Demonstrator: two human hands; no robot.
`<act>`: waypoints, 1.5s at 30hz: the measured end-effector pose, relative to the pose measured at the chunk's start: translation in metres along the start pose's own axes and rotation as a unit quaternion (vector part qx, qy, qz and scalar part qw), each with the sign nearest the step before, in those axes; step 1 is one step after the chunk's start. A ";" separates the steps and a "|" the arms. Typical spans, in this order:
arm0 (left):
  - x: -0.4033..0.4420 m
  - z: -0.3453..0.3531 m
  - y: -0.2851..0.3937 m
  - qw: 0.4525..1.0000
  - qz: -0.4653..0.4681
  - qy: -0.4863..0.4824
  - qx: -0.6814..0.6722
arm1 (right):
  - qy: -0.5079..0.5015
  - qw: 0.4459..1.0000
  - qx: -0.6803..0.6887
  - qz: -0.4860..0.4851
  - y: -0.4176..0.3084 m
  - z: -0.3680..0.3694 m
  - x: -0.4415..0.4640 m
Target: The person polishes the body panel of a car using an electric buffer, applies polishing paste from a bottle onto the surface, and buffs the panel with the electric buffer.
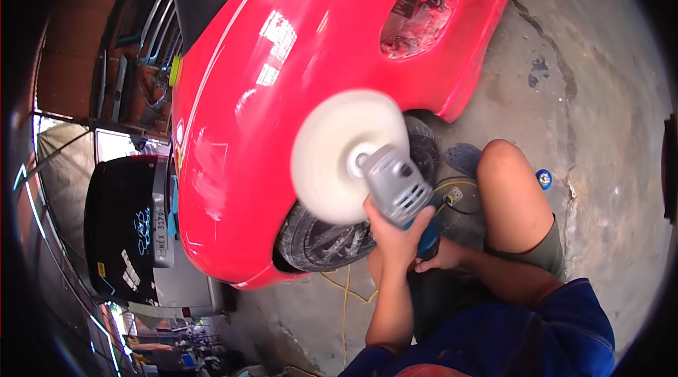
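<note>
A grey and teal polisher [397,181] with a large white round pad [328,165] is held between my two hands. The pad's face looks smeared by motion. It lies over the red car fender [254,130] at the wheel arch, and I cannot tell how firmly it touches. My left hand [395,236] is closed around the tool just behind its grey head. Farther back, my right hand [441,258] wraps the teal handle, its fingers partly hidden. Behind the pad shows a dusty tyre [311,243].
A yellow cord [346,285] runs over the concrete floor, with a plug connection [452,197] near my knee. A blue-rimmed round item [543,179] lies at the right. Paper or film fills the bumper opening [417,17]. Another vehicle [123,229] stands left.
</note>
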State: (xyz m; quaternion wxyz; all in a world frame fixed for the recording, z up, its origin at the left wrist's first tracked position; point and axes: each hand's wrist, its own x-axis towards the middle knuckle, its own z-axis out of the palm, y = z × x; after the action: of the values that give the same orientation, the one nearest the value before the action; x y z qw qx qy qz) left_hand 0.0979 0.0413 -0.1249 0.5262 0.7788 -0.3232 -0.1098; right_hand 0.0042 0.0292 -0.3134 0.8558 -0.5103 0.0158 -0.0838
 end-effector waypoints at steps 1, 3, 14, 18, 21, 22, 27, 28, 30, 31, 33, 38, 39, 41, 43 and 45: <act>0.009 0.011 0.011 0.997 0.002 -0.033 0.077 | -0.014 0.999 0.029 -0.010 0.005 -0.006 0.001; 0.023 0.035 0.022 0.991 -0.001 -0.062 0.116 | 0.007 0.996 0.087 -0.004 0.014 -0.016 0.003; 0.011 0.039 0.027 0.986 -0.004 0.001 0.166 | -0.031 0.990 0.137 0.027 0.012 -0.013 0.012; -0.008 0.002 0.009 0.994 0.052 0.064 0.070 | -0.078 0.996 0.016 0.030 0.000 -0.005 0.022; -0.020 -0.013 0.007 0.991 0.074 0.100 0.045 | -0.096 0.993 -0.036 0.056 -0.009 -0.004 0.029; -0.022 -0.014 0.004 0.991 0.079 0.109 0.025 | -0.087 0.993 -0.028 0.071 -0.009 -0.004 0.029; -0.014 0.008 -0.023 0.988 0.059 0.071 0.127 | -0.042 0.997 0.049 0.049 0.022 -0.004 0.025; -0.010 0.018 -0.015 0.987 0.029 0.047 0.148 | -0.030 0.994 0.072 0.071 0.025 -0.004 0.020; -0.004 0.032 -0.016 0.982 -0.008 0.008 0.186 | 0.020 0.988 0.119 0.095 0.032 -0.002 0.012; -0.003 0.038 -0.016 0.981 -0.015 0.000 0.193 | 0.013 0.987 0.131 0.097 0.037 -0.003 0.011; 0.002 0.045 -0.015 0.978 -0.027 -0.018 0.206 | 0.000 0.983 0.157 0.098 0.048 -0.007 0.013; -0.011 0.030 -0.023 0.984 0.026 0.049 0.168 | -0.044 0.995 0.040 0.081 0.035 -0.016 0.017; -0.015 0.022 -0.028 0.988 0.032 0.056 0.144 | -0.068 0.995 0.008 0.076 0.035 -0.018 0.020; -0.024 0.020 -0.024 0.990 0.047 0.099 0.093 | -0.085 0.989 -0.033 0.120 0.035 -0.024 0.025; -0.023 0.021 -0.023 0.989 0.044 0.094 0.110 | -0.100 0.988 -0.023 0.111 0.037 -0.028 0.027; -0.018 0.028 -0.023 0.986 0.038 0.079 0.140 | -0.071 0.992 0.020 0.107 0.043 -0.028 0.022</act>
State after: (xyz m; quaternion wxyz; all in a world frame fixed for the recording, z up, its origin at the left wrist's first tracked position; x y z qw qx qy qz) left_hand 0.0786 0.0375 -0.1601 0.4400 0.8380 -0.3221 0.0187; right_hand 0.0282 0.0217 -0.3632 0.8687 -0.4933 0.0074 0.0442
